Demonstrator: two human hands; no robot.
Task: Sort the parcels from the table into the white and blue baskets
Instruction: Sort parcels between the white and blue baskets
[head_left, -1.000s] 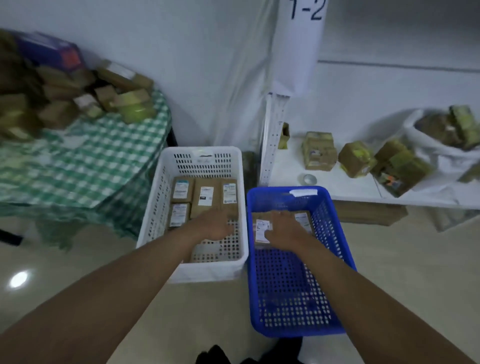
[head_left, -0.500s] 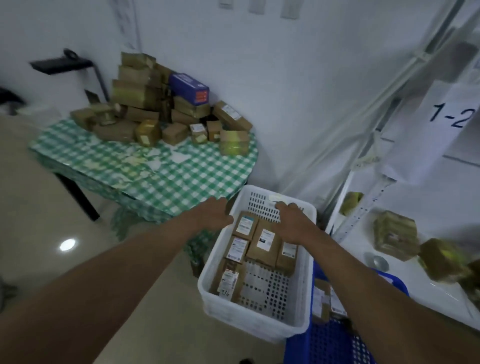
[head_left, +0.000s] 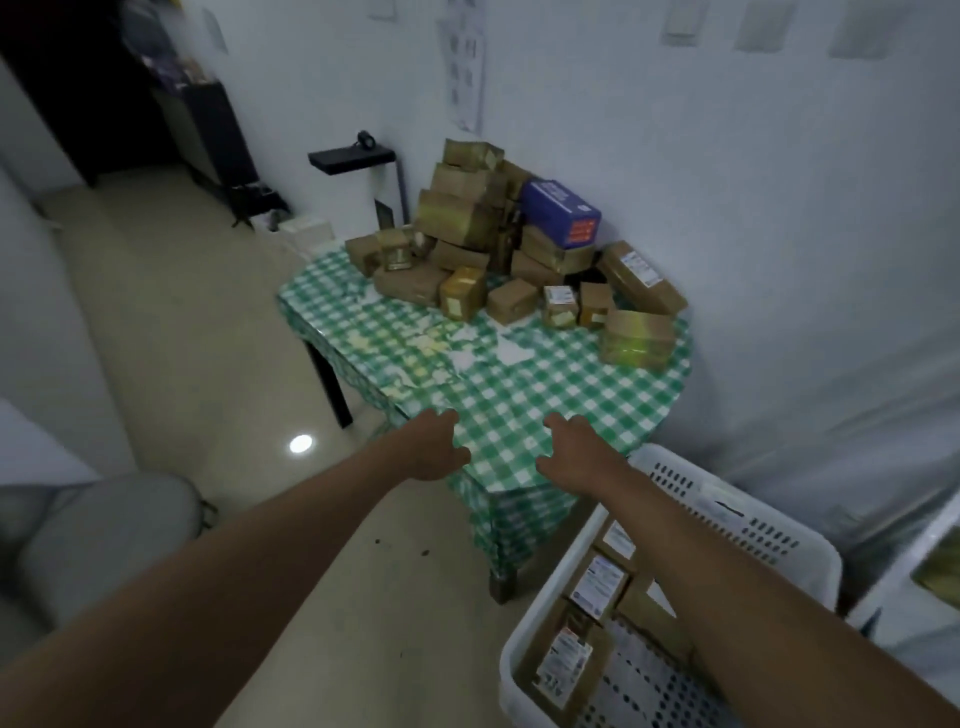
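Observation:
A pile of brown cardboard parcels (head_left: 467, 228) stands at the far side of the table with the green checked cloth (head_left: 519, 384), with a blue box (head_left: 561, 210) among them. Both my arms reach toward the table's near edge. My left hand (head_left: 434, 447) and my right hand (head_left: 574, 449) hover there, fingers relaxed, holding nothing. The white basket (head_left: 748, 514) sits on the floor at lower right, with several labelled parcels (head_left: 597, 584) lying flat inside. The blue basket is out of view.
A white wall runs behind the table. A black shelf (head_left: 350, 156) juts out at the back left. Pale floor (head_left: 182, 322) stretches to the left, and a grey rounded object (head_left: 98, 530) lies at the lower left.
The view has swung left from the baskets to the table. Both hands have left the baskets and moved up to the table's near edge, empty.

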